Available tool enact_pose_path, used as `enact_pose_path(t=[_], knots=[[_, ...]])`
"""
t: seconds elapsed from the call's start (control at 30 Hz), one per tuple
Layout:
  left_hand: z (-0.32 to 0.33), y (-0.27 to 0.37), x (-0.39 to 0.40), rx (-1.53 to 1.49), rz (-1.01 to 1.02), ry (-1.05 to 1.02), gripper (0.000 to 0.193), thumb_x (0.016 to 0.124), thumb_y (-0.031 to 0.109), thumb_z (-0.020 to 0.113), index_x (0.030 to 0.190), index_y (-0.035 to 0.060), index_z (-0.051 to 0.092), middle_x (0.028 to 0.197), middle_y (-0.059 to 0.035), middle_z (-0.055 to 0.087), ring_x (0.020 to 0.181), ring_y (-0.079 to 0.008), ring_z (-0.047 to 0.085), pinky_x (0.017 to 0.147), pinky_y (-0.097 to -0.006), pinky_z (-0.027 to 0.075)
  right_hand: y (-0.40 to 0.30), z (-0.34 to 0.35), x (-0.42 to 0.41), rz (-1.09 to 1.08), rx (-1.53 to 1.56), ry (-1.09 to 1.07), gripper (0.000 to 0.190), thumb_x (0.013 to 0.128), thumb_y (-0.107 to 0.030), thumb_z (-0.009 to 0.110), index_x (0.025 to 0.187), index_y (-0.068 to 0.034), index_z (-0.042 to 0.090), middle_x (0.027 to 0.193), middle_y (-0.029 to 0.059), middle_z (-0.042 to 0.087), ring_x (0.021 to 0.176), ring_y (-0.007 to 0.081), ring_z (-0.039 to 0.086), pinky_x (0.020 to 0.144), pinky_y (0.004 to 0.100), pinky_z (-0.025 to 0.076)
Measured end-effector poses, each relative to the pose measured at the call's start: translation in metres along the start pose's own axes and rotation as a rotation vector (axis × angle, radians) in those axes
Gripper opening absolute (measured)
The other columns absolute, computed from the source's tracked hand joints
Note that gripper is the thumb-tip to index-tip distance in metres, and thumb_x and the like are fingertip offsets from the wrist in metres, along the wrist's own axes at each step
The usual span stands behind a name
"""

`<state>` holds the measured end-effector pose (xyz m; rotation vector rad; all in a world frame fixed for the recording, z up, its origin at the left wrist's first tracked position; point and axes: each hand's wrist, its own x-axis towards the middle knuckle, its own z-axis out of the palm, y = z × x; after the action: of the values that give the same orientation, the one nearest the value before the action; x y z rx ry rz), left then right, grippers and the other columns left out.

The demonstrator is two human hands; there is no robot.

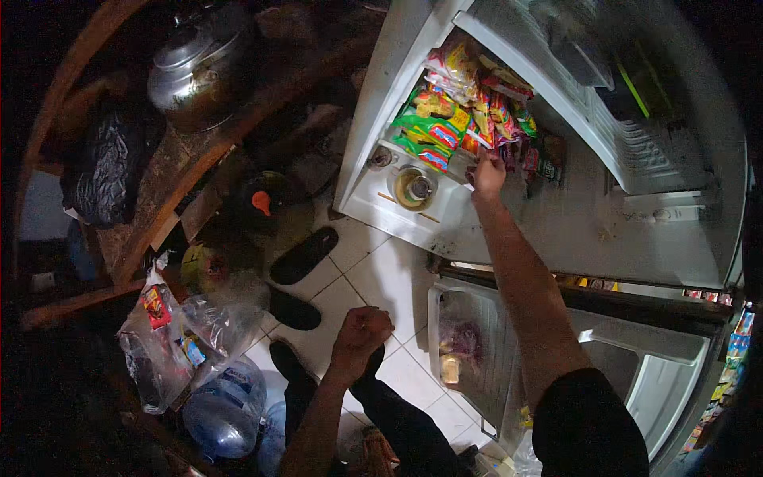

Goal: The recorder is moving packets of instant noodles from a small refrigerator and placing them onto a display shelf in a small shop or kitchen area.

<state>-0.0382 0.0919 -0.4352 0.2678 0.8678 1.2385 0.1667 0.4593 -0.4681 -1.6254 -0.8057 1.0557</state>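
Note:
My right hand (489, 173) reaches into the lit interior of a white refrigerator (405, 223), its fingertips at the lower edge of a pile of colourful snack packets (453, 122). Whether the fingers grip anything there is hard to see. Green and yellow packets lie just left of the hand, red ones above it. My left hand (365, 328) is closed in a loose fist over the tiled floor, with nothing visible in it. Left of the packets, near the refrigerator's front edge, sit a round container (411, 188) and a thin stick (432, 218).
An open refrigerator door (465, 334) stands below my right arm. On the left are a metal pot (185, 77), a black plastic bag (104, 173), a clear plastic bag (158, 352) and a large blue water bottle (226, 411). Dark slippers (304, 256) lie on the tiles.

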Motion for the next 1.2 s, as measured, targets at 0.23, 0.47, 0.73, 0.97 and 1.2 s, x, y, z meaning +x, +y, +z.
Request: enact_pose_path(t=[0.23,0.47,0.73,0.97,1.2], knots=[[0.016,0.004,0.013,0.096,-0.008,-0.018,0.043,0.088,0.007,0.067,0.124,0.0028,0.043,0.119,-0.0134,0.056,0.111,-0.0244,0.058,0.097,-0.0401,0.05,-0.01,-0.007,0.019,0.249,0.14,-0.249,0.038,0.098,-0.032,0.049,0.123,-0.004,0.05,0.113,0.014,0.059,0.101,0.028,0.06,0.087,0.0461,0.052],[0.007,0.014,0.011,0.208,-0.02,0.065,0.048,0.086,0.014,0.073,0.123,0.0039,0.044,0.114,-0.0112,0.056,0.109,-0.0206,0.057,0.094,-0.0354,0.048,0.015,0.0,0.072,0.323,0.358,-0.466,0.041,0.1,-0.03,0.045,0.13,-0.003,0.047,0.123,0.0175,0.057,0.112,0.0336,0.057,0.094,0.0479,0.05],[0.013,0.012,0.004,0.364,-0.014,0.104,0.049,0.085,0.014,0.074,0.123,0.0048,0.044,0.116,-0.011,0.057,0.107,-0.0208,0.057,0.095,-0.0355,0.048,0.03,0.011,0.061,0.283,0.186,-0.145,0.033,0.101,-0.027,0.044,0.124,-0.005,0.051,0.114,0.0099,0.06,0.103,0.0298,0.061,0.081,0.0497,0.057],[0.019,-0.003,0.017,0.359,-0.015,0.087,0.046,0.086,0.015,0.072,0.122,0.0053,0.045,0.118,-0.0114,0.056,0.106,-0.0223,0.059,0.096,-0.0374,0.048,-0.027,0.029,-0.001,0.211,0.316,-0.058,0.032,0.1,-0.017,0.036,0.124,0.002,0.047,0.115,0.0221,0.058,0.099,0.0405,0.063,0.088,0.0554,0.055],[0.055,-0.014,0.166,0.088,0.101,0.046,0.053,0.096,0.045,0.055,0.129,0.0061,0.041,0.124,-0.0106,0.049,0.119,-0.0223,0.05,0.1,-0.0414,0.046,-0.027,-0.021,0.027,0.296,0.433,-0.082,0.044,0.098,-0.039,0.035,0.127,-0.011,0.051,0.119,0.0142,0.059,0.091,0.0373,0.064,0.075,0.0586,0.054]])
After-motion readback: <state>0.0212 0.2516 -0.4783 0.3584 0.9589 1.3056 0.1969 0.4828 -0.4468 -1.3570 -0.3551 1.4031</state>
